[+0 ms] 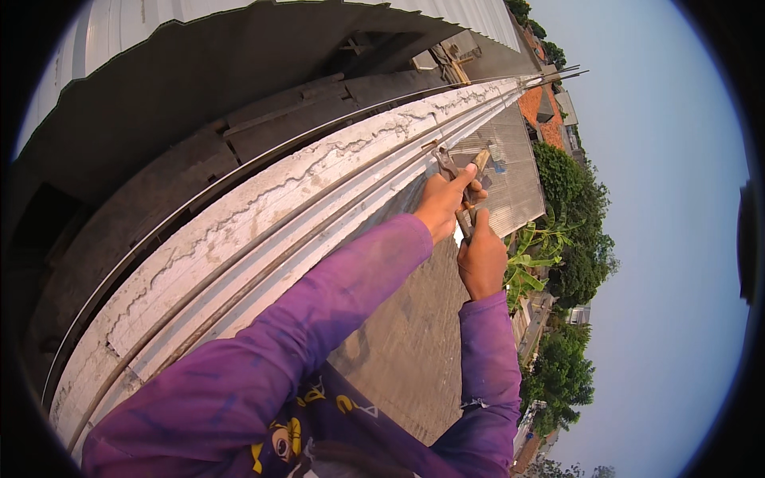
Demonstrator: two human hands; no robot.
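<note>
left grip (449, 204) on pincers (448, 165); right grip (482, 253) likewise

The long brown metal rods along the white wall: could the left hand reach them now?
Probably yes: the left hand is near the rods with nothing visible between, though its grip on the dark metal hand tool might need loosening.

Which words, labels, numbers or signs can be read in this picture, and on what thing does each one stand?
Shirt: a few yellow and pale letters on the front, broken up by folds; no whole word can be read.
Metal tool: too small to tell whether anything is marked on it.
White wall: cracks, no writing visible.
</note>
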